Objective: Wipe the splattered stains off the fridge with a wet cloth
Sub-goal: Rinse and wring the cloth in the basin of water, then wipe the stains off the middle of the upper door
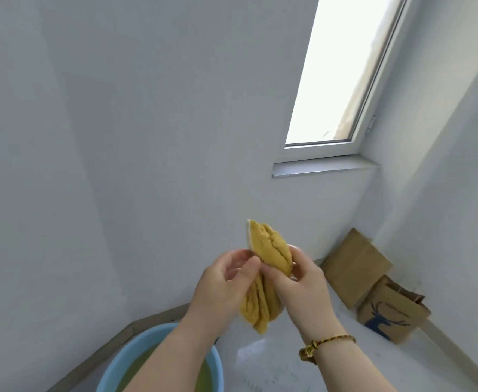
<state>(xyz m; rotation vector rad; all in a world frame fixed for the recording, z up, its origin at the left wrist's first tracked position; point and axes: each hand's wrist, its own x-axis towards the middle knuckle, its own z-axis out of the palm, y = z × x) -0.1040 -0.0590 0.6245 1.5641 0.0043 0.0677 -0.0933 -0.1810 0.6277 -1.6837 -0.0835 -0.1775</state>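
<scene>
Pinching the yellow cloth (pixel 271 250) at mid-length with the left hand (pixel 226 281), thumb against fingertips. Gripping it from the other side with the right hand (pixel 303 281), fingers curled round, a beaded bracelet (pixel 325 345) at that wrist. Bunched lengthwise, with the upper end fanned out above the knuckles and the lower end hanging between the wrists. Held up in the air, touching nothing but the hands. Looks like wringing or refolding ahead of the wipe.

Down at lower left, a blue basin (pixel 136 349) of yellowish water on the floor, close under the left forearm and not squarely beneath the cloth. Best to shift back over that basin, twist in opposite directions until damp but not dripping, then fold into a flat pad, clean face outward.

No fridge or stains clearly made out; possibly the pale flat surface on the left, cannot tell. Further right, two brown paper bags (pixel 356 267) against the wall, below a bright window (pixel 345 69).
</scene>
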